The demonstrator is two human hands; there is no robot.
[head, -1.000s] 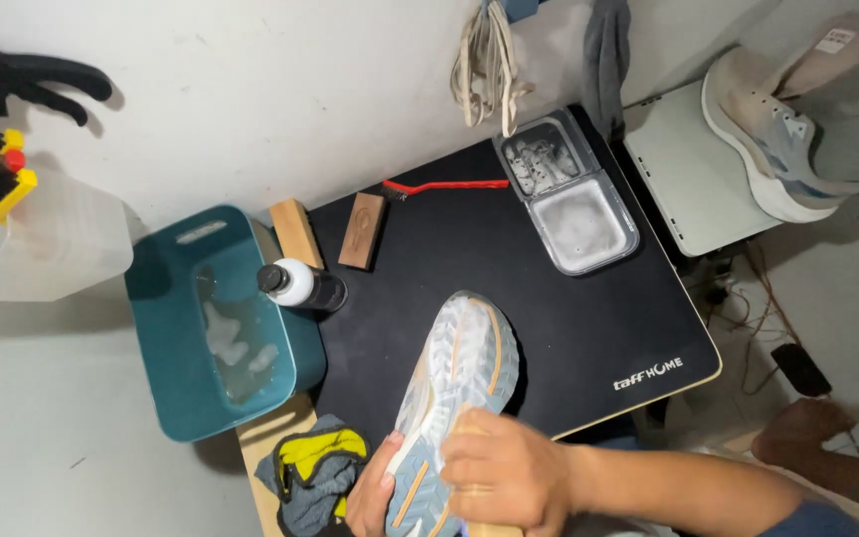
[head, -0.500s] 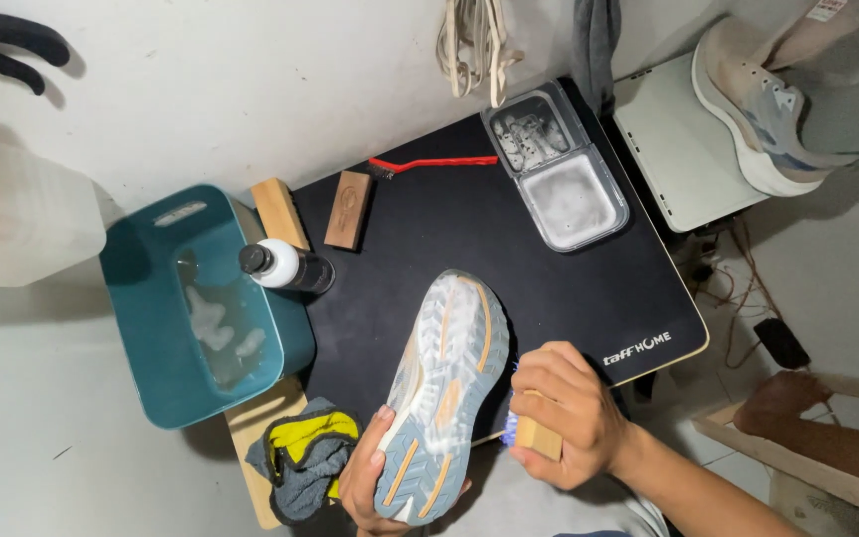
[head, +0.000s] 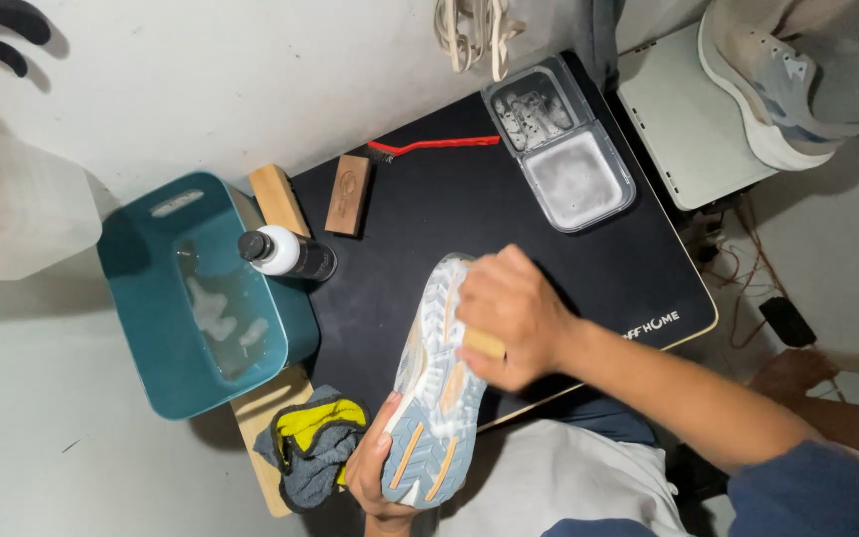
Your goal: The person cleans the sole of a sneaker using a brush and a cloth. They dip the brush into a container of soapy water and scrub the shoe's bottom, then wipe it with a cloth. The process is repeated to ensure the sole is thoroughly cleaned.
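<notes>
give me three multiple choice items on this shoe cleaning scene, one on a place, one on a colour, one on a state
1. Where does the bottle lie?
A. inside the two-part tray
B. on the black mat beside the tub
C. on the white laptop

2. What colour is the water tub?
A. red
B. teal
C. yellow

3. How is the sneaker held?
A. sole up, left hand at the heel
B. sole down on the mat
C. hanging by its laces

Answers:
1 B: it lies on the black mat against the tub's edge.
2 B: its walls are teal.
3 A: the tread faces the camera, the left hand grips the heel, and the right hand presses a brush on it.
</notes>
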